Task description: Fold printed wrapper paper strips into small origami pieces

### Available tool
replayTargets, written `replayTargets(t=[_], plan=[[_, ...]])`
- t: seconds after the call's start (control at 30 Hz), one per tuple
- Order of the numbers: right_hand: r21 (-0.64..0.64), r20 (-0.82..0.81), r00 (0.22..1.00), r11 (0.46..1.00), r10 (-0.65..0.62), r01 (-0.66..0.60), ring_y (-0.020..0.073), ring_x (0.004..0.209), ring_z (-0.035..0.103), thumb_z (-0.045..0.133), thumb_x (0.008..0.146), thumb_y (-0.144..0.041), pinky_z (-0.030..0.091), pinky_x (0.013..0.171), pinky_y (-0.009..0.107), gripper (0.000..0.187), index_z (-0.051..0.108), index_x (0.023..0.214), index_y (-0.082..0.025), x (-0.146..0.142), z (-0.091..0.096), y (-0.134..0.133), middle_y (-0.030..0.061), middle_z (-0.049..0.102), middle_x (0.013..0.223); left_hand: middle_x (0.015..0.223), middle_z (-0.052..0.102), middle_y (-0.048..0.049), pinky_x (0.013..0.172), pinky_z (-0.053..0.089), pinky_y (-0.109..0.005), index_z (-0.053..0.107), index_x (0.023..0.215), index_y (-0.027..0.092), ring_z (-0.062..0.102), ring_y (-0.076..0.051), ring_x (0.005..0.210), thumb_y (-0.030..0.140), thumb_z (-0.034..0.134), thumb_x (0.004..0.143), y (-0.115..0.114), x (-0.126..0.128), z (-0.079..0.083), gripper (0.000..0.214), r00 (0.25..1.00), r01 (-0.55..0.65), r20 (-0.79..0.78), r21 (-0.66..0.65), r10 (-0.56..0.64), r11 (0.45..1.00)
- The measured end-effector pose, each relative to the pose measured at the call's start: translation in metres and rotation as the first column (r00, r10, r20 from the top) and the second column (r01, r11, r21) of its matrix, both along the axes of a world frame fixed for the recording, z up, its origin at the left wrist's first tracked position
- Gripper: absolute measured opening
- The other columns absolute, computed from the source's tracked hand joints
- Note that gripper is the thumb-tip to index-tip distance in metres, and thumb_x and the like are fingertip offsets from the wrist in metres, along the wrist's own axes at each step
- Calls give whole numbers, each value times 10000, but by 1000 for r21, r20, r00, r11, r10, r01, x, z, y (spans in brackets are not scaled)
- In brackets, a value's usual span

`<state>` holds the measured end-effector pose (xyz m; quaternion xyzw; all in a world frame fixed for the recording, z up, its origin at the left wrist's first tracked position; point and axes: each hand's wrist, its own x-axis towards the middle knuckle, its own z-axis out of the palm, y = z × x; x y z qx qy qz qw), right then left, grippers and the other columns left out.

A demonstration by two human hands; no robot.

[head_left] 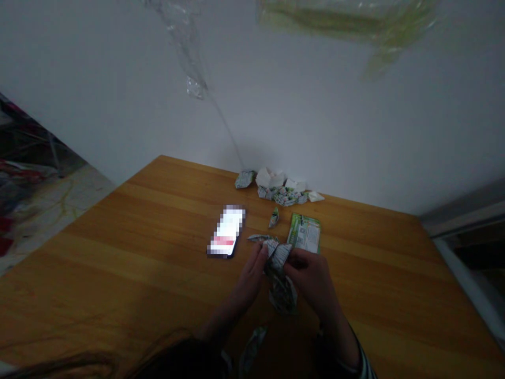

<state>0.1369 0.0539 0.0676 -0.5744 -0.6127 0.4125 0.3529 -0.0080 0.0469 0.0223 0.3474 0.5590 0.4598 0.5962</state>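
Observation:
Between my two hands is a crumpled, folded piece of printed paper [279,256], grey-white with small print. My left hand [252,268] closes on its left side, and my right hand [310,271] pinches its right edge. Just below hangs or lies another crinkled printed piece [283,295]; whether it joins the held one I cannot tell. A thin folded strip [258,238] sticks out beyond my left fingertips. Past my right hand lies a flat green-and-white printed packet [305,233], partly covered by that hand. A small folded paper piece [273,217] sits a little farther off.
A phone with a lit, blurred screen [228,230] lies left of my hands. Several crumpled printed and white papers [282,189] line the wall side of the wooden table [118,231]. Near my body is another paper piece [252,347]. Tape and clear plastic cling to the wall.

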Motion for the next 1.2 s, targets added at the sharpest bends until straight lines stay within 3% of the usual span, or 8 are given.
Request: replayTargets(t=[0.33, 0.87, 1.2], plan=[[18, -1, 1000, 1000, -21, 21, 127, 526, 543, 611, 680, -150, 379, 488, 189, 97, 657, 595, -141, -2, 6, -3, -24, 612, 538, 1020, 643, -47, 899, 455, -306, 561, 1013, 211, 574, -203, 1007, 496, 428, 874, 0, 0, 20, 344, 998, 32, -53, 128, -26, 991], [-10, -103, 994, 1000, -26, 25, 176, 631, 614, 629, 704, -181, 462, 593, 236, 74, 686, 663, -159, 2, 5, -6, -4, 678, 633, 1002, 583, -59, 855, 451, -303, 508, 1041, 193, 555, -191, 946, 482, 394, 900, -5, 10, 26, 341, 999, -16, -35, 193, 24, 981], [45, 26, 998, 998, -55, 54, 155, 558, 575, 636, 701, -195, 428, 555, 226, 83, 662, 627, -167, 0, 11, -13, -12, 653, 577, 984, 556, -43, 832, 446, -280, 445, 1028, 212, 545, -177, 940, 395, 364, 932, -9, 14, 28, 222, 992, -37, -104, 297, 71, 954]])
